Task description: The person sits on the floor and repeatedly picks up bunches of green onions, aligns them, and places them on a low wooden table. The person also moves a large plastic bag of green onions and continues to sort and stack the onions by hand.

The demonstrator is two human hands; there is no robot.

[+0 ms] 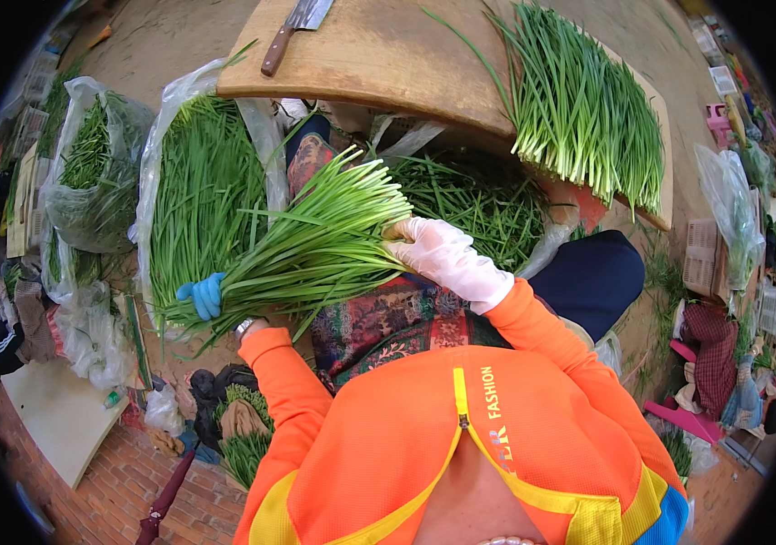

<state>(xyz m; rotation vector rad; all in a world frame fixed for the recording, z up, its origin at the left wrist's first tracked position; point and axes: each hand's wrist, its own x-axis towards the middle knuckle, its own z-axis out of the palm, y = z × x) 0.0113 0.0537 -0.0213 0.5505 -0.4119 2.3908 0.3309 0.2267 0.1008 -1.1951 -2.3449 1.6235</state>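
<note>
A thick bunch of garlic chives (313, 231) lies across my lap, pale cut ends toward the upper right. My left hand (204, 296), in a blue glove, is wrapped around its leafy end. Near the white stems, my right hand (429, 245), in a thin whitish glove, grips the same bunch; its fingertips are partly hidden. Just beyond my left hand, more chives (204, 163) fill an open clear plastic bag (156, 143). Loose green leaves (463, 197) fill another plastic-lined container beyond my right hand.
A wooden board (388, 61) spans the front, carrying a cleaver (286, 41) with a wooden handle and a row of chives (579, 109) at right. A stuffed plastic bag (95, 163) stands at left. Crates (701, 252) sit at right. A folded umbrella (163, 497) lies lower left.
</note>
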